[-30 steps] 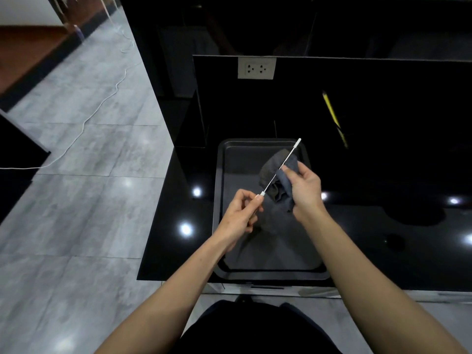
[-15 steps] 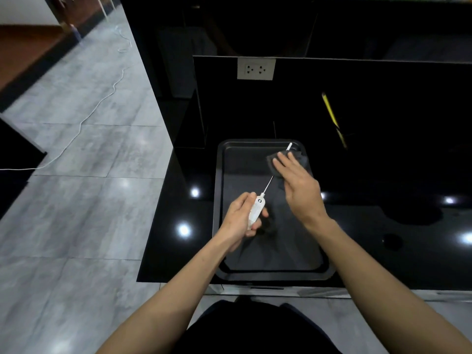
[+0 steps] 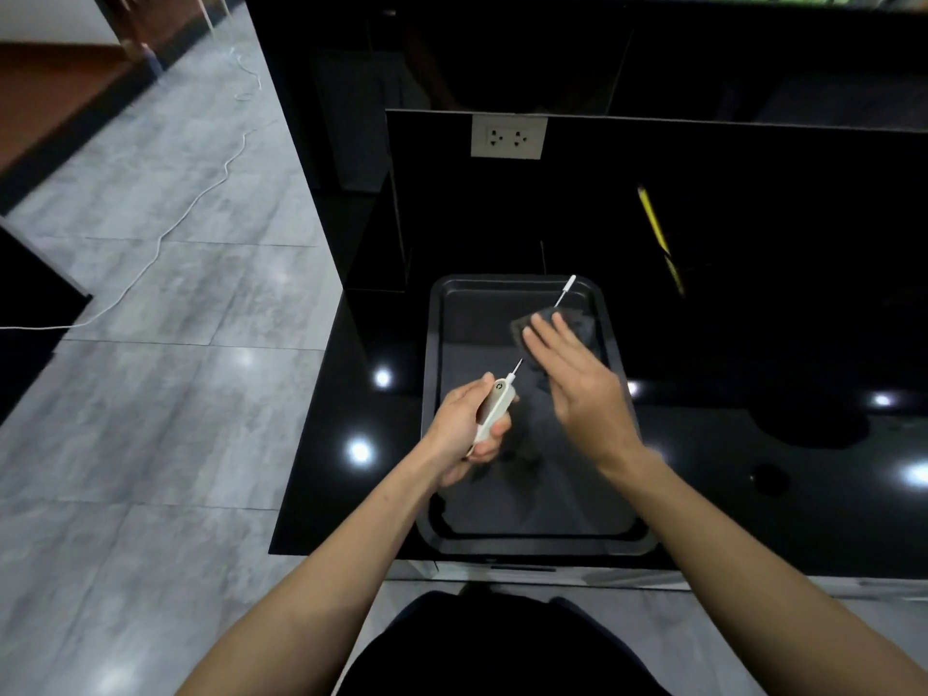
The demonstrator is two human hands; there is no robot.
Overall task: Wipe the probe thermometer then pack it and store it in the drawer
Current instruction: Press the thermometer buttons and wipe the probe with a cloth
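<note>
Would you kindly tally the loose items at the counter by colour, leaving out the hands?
White: 1, the probe thermometer
Grey: 1, the cloth
Black: 1, the tray
Yellow: 1, the pencil-like stick
Total: 4

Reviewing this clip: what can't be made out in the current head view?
- Middle of the thermometer probe: covered by the cloth and the right hand.
- Grip on the cloth: the right hand hides its own palm side and is motion-blurred.
- Thermometer display: too small to read.
- Drawer and packing case: neither is in view.
- Tray near edge: partly behind the forearms.
- Left hand hides the handle's lower end.
</note>
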